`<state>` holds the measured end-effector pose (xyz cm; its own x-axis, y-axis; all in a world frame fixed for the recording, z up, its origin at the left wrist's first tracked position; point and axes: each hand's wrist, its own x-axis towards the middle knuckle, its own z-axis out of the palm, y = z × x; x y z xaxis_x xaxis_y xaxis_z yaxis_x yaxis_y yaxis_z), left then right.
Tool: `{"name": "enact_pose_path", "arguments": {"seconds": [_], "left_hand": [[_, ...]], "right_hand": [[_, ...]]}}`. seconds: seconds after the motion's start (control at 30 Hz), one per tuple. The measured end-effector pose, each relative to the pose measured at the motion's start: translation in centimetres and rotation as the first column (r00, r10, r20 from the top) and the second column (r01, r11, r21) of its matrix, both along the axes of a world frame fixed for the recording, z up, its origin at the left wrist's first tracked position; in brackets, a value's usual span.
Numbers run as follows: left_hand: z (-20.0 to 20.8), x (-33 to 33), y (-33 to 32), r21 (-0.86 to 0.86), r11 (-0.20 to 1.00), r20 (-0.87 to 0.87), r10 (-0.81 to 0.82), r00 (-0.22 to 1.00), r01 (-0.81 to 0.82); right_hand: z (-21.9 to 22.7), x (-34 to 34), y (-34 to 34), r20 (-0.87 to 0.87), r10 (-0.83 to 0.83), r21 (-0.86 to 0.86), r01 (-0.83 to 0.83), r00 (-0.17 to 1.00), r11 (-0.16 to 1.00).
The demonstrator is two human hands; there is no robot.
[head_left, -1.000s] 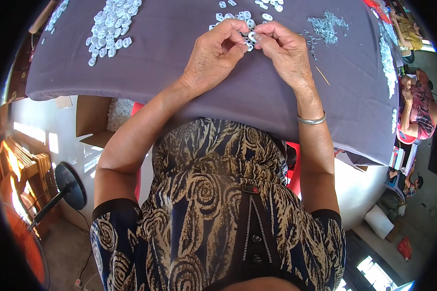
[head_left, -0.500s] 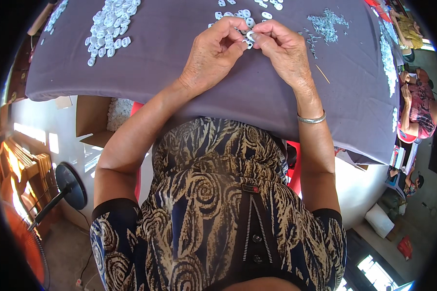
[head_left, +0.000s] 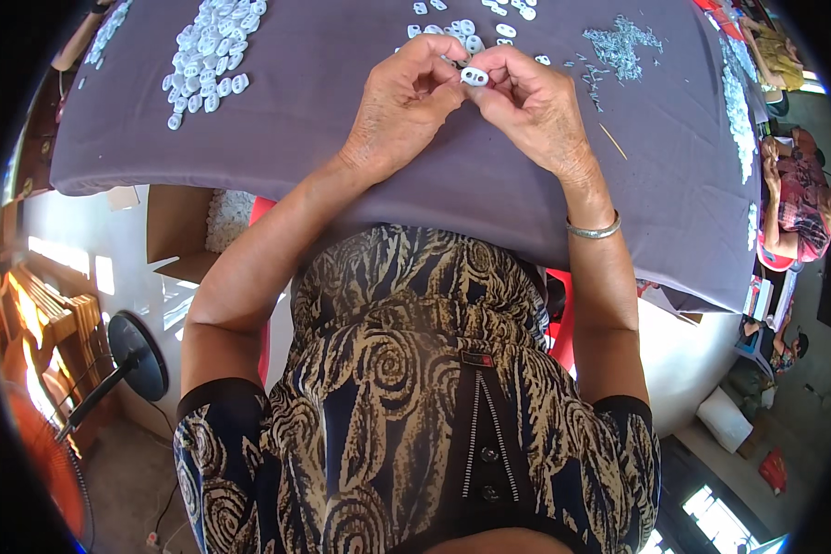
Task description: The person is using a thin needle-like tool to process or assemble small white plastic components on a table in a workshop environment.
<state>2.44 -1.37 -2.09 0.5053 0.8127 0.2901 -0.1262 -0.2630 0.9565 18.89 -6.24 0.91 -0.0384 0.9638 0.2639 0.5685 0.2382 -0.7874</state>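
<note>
Between my fingertips, over the cloth, is a small white oval plastic piece [head_left: 474, 77] with two dark holes in its upturned face. My left hand [head_left: 399, 109] pinches its left side with thumb and forefinger. My right hand [head_left: 543, 109], a silver bangle on its wrist, grips the right side the same way. More white oval pieces [head_left: 469, 27] lie just beyond the fingers, partly hidden by them. One single white piece [head_left: 543, 60] rests just beyond the right hand. Whether a smaller part sits inside the held piece cannot be seen.
A grey-purple cloth [head_left: 314, 102] covers the table. A large heap of white pieces [head_left: 217, 46] lies at left, a pile of small metallic-looking bits [head_left: 623, 51] at right, near a thin wooden stick [head_left: 613, 141]. A cardboard box [head_left: 177, 222] stands below the table edge. A person [head_left: 799, 203] sits at far right.
The held piece has turned so its two-holed face now shows, and the fingers have shifted slightly around it. A loose white piece now shows beyond the right hand.
</note>
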Motion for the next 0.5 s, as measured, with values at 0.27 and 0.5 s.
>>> {"name": "enact_pose_path", "arguments": {"seconds": [0.27,0.5], "left_hand": [[0.8,-0.2,-0.1,-0.211,0.974,0.1,-0.057,0.993,0.077],[1.4,-0.7,0.3,-0.197,0.972,0.037,-0.124,0.992,0.129]], "right_hand": [[1.0,-0.3,-0.2,0.181,0.001,0.143,-0.027,0.984,0.989],[1.0,-0.4,-0.4,0.125,-0.019,0.202,-0.006,0.992,0.979]]}}
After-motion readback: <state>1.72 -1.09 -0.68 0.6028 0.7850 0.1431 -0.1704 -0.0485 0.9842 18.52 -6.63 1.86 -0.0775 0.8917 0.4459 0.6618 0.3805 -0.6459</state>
